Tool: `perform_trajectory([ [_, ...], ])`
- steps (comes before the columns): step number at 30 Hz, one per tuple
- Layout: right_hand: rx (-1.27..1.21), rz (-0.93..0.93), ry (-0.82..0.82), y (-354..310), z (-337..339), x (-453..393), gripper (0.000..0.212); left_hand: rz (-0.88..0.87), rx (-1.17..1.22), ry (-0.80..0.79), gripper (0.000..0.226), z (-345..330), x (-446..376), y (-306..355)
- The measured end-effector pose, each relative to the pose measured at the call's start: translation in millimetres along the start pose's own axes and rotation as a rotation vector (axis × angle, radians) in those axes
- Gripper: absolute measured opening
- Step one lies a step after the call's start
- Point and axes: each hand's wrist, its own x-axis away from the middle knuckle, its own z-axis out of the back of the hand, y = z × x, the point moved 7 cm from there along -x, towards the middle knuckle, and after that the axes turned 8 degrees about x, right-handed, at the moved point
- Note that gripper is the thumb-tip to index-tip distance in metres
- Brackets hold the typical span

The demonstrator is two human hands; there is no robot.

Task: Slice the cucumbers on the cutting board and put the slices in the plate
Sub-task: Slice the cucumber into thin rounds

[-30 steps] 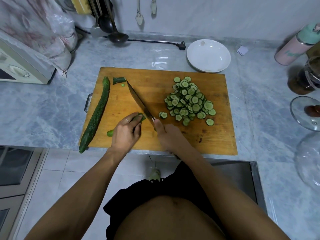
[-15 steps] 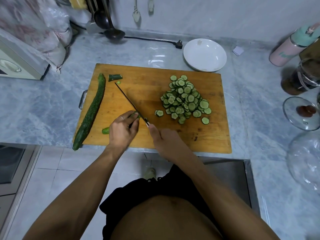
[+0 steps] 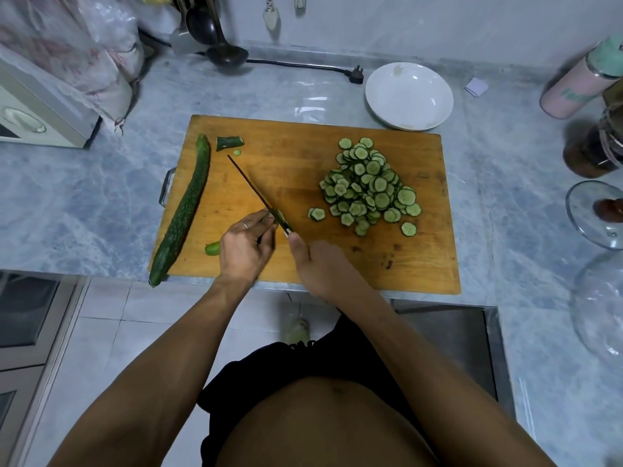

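Grey marble counter (image 3: 101, 203) carries a wooden board (image 3: 286, 163) at its near edge. On it the left hand (image 3: 244, 246) curls its fingers (image 3: 259, 220) tight over a cucumber stub (image 3: 213, 248), whose pale end pokes out left of the palm. Right hand (image 3: 317, 264) grips the knife (image 3: 258, 193), blade running far-left, pressed just beside those fingertips. Slices (image 3: 369, 187) are heaped to the right; a whole cucumber (image 3: 183, 212) lies along the left edge. White plate (image 3: 409, 96) sits beyond the board's far right corner

Matt, knife-scarred wooden cutting board (image 3: 387, 264) lies on a glossy grey marble counter (image 3: 84, 203); beyond the board's far corner, a smooth glazed white plate (image 3: 409, 96).
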Motion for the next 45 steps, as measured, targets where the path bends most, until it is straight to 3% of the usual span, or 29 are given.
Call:
perform_trajectory([
  [8, -0.055, 0.006, 0.048, 1.4, -11.5, -7.2, 0.061, -0.013, -0.008, 0.010, 0.034, 1.3, 0.5, 0.9],
  [14, -0.024, 0.023, 0.056, 4.3, -2.9, -6.3, 0.063, 0.058, 0.017, 0.013, 0.021, 2.9, -1.3, 0.7],
  [20, 0.012, 0.068, 0.053, 0.8, 0.7, 11.3, 0.063, 0.021, 0.037, -0.004, 0.038, 6.8, -2.3, 5.1],
  [36, -0.034, 0.032, 0.009, -0.6, -0.1, 6.3, 0.063, 0.014, 0.035, 0.008, 0.036, 4.0, 0.3, 2.9],
  [40, -0.101, 0.002, 0.009, 1.4, 7.0, 3.9, 0.066, 0.068, 0.009, -0.001, 0.024, -0.9, 1.4, -3.5],
  [45, -0.053, 0.015, 0.021, 1.4, -7.4, -9.5, 0.064, 0.043, 0.011, 0.005, 0.036, 1.2, 0.8, 0.6],
])
